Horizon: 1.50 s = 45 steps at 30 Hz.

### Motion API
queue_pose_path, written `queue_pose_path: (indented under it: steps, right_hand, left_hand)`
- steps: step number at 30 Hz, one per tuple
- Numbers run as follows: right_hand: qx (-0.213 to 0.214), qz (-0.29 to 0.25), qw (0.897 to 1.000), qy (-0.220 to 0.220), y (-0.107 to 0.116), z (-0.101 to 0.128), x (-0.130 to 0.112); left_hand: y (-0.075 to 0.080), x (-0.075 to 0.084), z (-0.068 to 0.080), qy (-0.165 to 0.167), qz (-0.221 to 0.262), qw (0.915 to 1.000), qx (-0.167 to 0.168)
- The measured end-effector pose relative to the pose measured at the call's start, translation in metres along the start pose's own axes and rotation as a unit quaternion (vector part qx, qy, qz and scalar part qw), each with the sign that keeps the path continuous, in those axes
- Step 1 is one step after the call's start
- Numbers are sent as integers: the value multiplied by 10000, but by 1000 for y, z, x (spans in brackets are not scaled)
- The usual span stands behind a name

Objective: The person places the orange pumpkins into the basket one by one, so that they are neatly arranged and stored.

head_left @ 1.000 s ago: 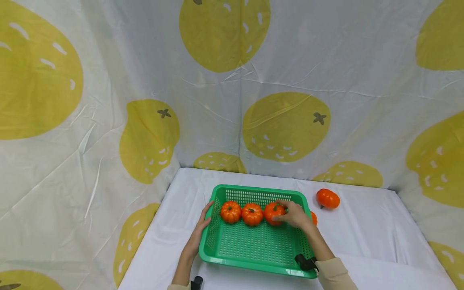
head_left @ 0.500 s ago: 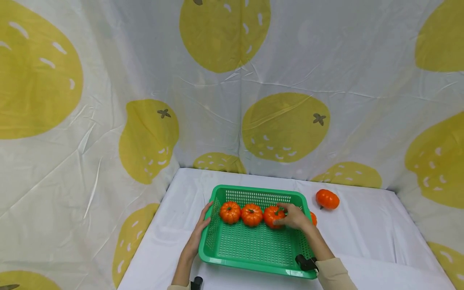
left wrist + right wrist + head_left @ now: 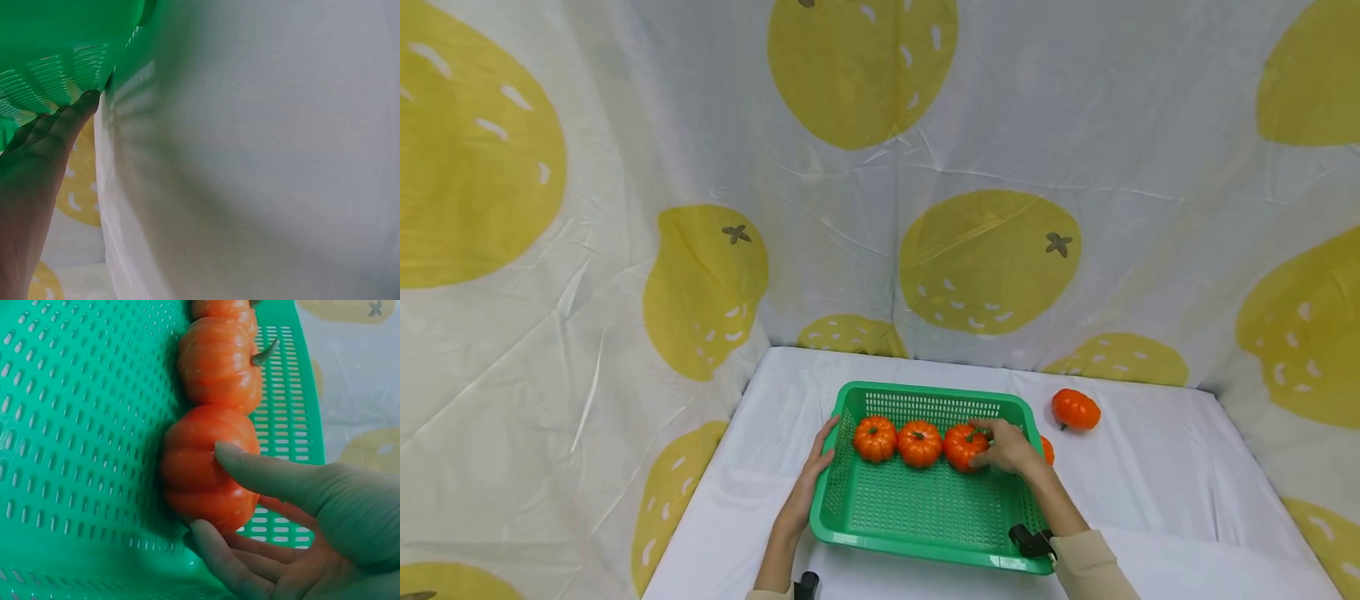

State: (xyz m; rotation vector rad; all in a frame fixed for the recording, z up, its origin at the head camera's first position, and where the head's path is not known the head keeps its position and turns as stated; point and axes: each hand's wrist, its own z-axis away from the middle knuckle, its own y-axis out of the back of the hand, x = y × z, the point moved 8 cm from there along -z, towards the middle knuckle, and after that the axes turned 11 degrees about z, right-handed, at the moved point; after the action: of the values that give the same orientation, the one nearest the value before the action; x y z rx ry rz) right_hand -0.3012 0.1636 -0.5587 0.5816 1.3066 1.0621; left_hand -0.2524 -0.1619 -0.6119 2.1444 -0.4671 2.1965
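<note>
The right hand (image 3: pixel 1011 448) pinches the end pumpkin (image 3: pixel 195 472), lying between its thumb and fingers.

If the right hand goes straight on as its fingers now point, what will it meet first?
The right hand would first meet the row's rightmost pumpkin, the one in its grasp; beyond it, probably the middle pumpkin, though the exact line is hard to judge.
</note>
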Motion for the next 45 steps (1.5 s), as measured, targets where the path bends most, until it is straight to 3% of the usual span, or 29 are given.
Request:
queue_pose_path:
  steps: [6,12,16,20,25,29,39,45]
  right_hand:
    - [137,-83,9994,323,13,7,-2]
    - [499,-702,9942,649,57,29,6]
    - [1327,-572,9872,676,91,41,34]
    - [1861,-125,9823,158,109,44,78]
    - [1669,475,9837,-473,104,39,126]
    - [1564,736,9824,-713,95,36,147]
    - [1408,695,9839,-858,80,23,166]
    - [1549,1042,9797,-732,77,17,170]
  left_hand:
    - [0,-1,0,-22,7,10000,16]
    - [0,-4,0,-27,27,10000,16]
    - [0,-5,0,-9,24,10000,0]
    - [0,-3,1,-11,-45,10000,19]
    - [1,-1,0,1,-100,9999,59]
    - [2,-2,0,32,-91,9999,70]
    - [2,-3,-1,44,-50,10000,28]
    - [2,-2,-1,18,-35,10000,0]
